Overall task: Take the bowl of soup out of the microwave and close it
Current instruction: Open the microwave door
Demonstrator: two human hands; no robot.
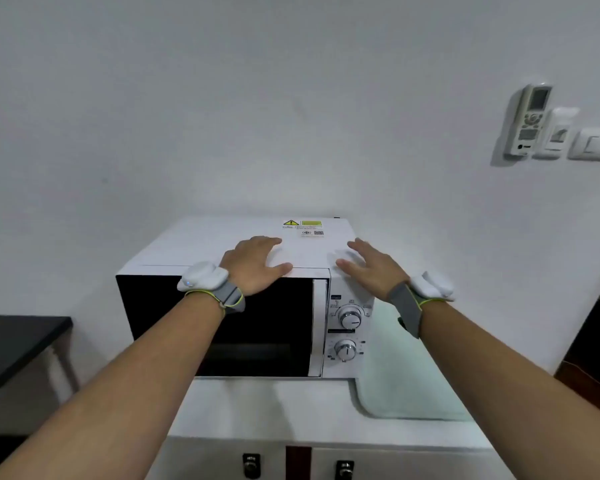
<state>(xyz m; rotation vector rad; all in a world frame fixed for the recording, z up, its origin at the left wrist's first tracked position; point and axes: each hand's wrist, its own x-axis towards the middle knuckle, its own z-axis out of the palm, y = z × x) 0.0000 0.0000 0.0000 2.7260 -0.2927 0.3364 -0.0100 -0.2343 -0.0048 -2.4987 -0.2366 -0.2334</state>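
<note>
A white microwave (194, 247) stands on a white cabinet top against the wall. Its dark glass door (274, 334) is closed, with a white handle strip (317, 327) at the door's right edge. Two round knobs (350, 317) sit on the control panel to the right. My left hand (257, 266) rests flat on the microwave's top near the front edge, fingers apart, holding nothing. My right hand (369, 266) hovers above the top right corner, fingers spread and empty. The bowl of soup is hidden from view.
A pale green cloth (399, 382) lies on the cabinet top (257, 410) right of the microwave. A dark table (11, 344) stands at the left. A remote holder (529, 121) and wall switches (593, 143) hang on the wall at right. Two cabinet locks (252, 464) show below.
</note>
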